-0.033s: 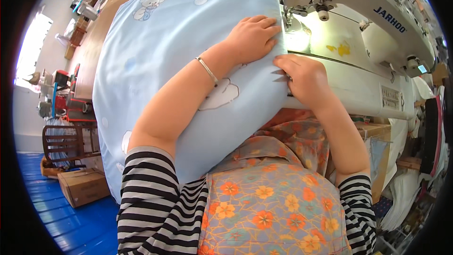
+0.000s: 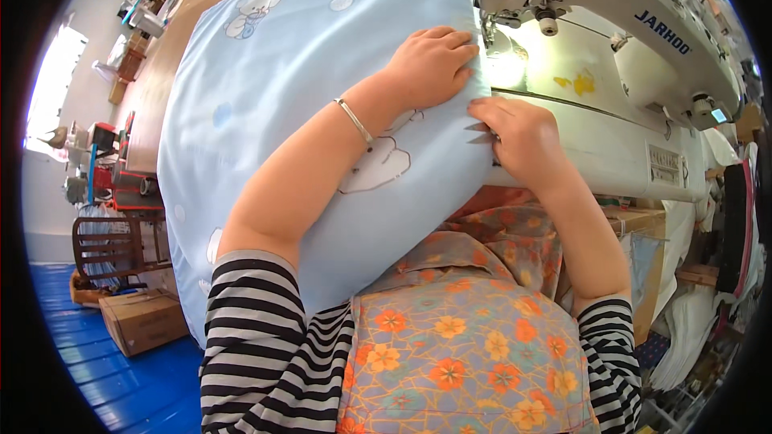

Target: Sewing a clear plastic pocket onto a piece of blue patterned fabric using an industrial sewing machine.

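A large light-blue cloth (image 2: 265,104) with white cartoon prints lies puffed over the table and down toward my lap. Flat on it rests my left hand (image 2: 430,66), fingers slightly spread near the right edge, a silver bangle on the wrist. My right hand (image 2: 521,133) is curled at that same edge, forefinger and thumb side against the cloth. Two dark pointed blades, like those of thread snips (image 2: 480,137), stick out from under its fingers; their handles are hidden in the palm. Beyond my hands stands a white sewing machine (image 2: 595,0), its lamp lit beside the needle area.
Yellow marks show on the machine bed (image 2: 579,84). A brown wooden table (image 2: 153,124) extends at the left. Farther down are a wooden chair (image 2: 104,243) and a cardboard box (image 2: 143,320) on a blue floor (image 2: 64,354). White cloth (image 2: 683,345) is piled at the right.
The cloth's prints have shifted very slightly, and a bit more of a print shows beside my left wrist. Both hands stay in nearly the same place.
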`<state>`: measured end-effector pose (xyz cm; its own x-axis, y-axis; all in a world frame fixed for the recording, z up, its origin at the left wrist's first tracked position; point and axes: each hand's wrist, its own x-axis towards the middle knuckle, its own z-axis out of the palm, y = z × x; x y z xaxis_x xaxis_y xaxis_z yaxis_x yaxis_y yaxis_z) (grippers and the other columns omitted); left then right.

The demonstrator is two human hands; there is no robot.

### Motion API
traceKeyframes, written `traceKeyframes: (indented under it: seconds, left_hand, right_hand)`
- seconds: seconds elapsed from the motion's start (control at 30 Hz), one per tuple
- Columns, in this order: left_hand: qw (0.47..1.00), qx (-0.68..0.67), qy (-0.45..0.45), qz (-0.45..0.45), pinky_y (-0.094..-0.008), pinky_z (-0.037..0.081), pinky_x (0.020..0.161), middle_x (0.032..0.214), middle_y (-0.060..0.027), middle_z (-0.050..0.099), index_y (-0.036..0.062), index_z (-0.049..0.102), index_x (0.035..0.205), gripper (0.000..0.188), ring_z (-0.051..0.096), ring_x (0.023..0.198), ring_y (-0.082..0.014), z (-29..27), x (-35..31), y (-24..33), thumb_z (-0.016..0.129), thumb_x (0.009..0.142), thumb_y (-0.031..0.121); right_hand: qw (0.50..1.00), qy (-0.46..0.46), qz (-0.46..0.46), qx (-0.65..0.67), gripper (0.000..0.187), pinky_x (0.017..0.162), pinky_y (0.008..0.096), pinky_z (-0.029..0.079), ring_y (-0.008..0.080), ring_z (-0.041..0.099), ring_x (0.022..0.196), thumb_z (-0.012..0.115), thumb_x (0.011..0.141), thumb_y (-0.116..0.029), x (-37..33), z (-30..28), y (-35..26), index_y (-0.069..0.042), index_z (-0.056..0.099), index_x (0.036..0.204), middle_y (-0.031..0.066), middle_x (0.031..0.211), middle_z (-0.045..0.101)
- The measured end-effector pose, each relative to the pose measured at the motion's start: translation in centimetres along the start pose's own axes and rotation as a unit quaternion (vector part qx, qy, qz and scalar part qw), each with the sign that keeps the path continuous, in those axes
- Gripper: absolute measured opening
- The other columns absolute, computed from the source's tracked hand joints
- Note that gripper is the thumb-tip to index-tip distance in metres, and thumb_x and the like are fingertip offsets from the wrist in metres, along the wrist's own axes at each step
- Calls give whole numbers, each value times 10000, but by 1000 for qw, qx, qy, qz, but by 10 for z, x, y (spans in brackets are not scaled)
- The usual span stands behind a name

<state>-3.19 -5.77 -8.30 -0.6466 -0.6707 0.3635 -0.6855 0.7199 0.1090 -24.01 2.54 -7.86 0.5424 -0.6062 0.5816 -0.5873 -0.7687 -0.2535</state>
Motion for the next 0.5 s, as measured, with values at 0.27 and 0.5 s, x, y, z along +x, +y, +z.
traceKeyframes:
  seconds: [0.27, 0.5]
  left_hand:
    - [997, -67, -1, -30, -424, 399, 1107, 1378, -132, 581, 33, 604, 1295, 409, 512, 1296, -340, 0, 18, -16, 577, 936, 226]
    - [888, 124, 24, -443, -445, 441, 1057, 1373, -180, 577, 71, 609, 1288, 433, 545, 1262, -364, -86, -125, -145, 529, 958, 340]
  right_hand:
    - [993, -7, 95, 66, 382, 815, 378, 541, 307, 667, 911, 580, 711, 73, -23, -24, 30, -60, 710, 1045, 109, 1033, 731]
    - [992, -23, 115, 52, 325, 848, 388, 520, 332, 672, 949, 592, 699, 36, -127, -96, 10, -8, 711, 999, 161, 1089, 729]
